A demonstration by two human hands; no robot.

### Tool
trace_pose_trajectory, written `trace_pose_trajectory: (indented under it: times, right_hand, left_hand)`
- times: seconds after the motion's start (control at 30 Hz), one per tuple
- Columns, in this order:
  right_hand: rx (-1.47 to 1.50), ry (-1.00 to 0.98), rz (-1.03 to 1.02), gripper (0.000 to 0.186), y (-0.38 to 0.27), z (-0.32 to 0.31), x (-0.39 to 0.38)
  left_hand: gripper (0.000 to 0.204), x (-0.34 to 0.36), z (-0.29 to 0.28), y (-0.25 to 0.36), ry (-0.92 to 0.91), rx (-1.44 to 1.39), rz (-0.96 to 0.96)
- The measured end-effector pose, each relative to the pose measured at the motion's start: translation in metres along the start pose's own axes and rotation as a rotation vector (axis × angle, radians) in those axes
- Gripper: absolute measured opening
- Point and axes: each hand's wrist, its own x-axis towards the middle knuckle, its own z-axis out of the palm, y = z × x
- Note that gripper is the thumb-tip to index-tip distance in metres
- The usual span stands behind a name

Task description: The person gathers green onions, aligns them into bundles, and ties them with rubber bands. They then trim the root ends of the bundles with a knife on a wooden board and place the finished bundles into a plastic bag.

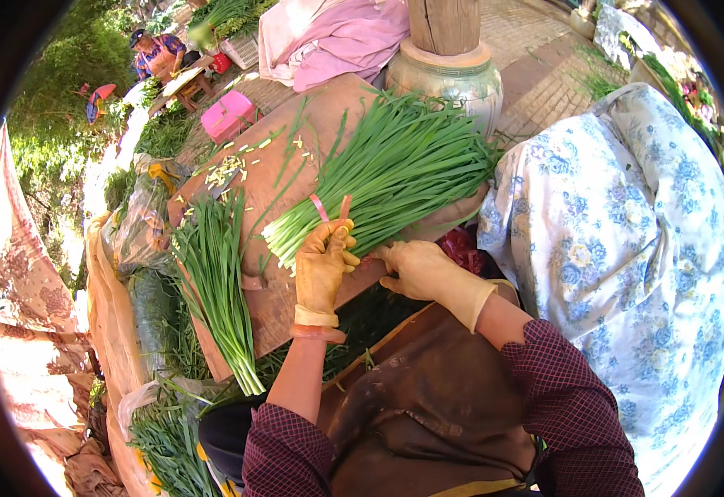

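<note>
A thick bundle of long green leaves with pale cut stems, looking like garlic chives (pixel 412 166), lies on a brown wooden board (pixel 287 306). A pink tie strip (pixel 319 207) crosses it near the stem ends. My left hand (pixel 325 263), in a yellowish rubber glove, pinches this strip over the stems, and one end sticks up past the fingers. My right hand (pixel 432 273), gloved alike, is closed at the bundle's near side; what its fingertips hold is hidden. To the left lies a smaller loose bunch of chives (pixel 217 282).
Cut stem bits (pixel 250 153) litter the board's far left. Beyond are a pink box (pixel 228 116), a glazed pot (pixel 453 83) and pink cloth (pixel 329 41). Blue-flowered cloth (pixel 602 232) covers something at right. Greens (pixel 171 447) fill the lower left. Another person (pixel 159 56) sits far left.
</note>
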Motion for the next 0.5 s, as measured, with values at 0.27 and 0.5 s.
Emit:
trace_pose_trajectory:
  times: [0.27,0.5]
  right_hand:
    - [-0.011,0.241,-0.098,0.034,0.003,0.015,0.018]
    - [0.144,0.301,-0.193,0.016,0.013,0.021,0.034]
  left_hand:
    - [0.030,-0.013,0.000,-0.010,-0.016,0.082,0.093]
    - [0.030,-0.012,0.000,-0.015,0.018,0.057,0.122]
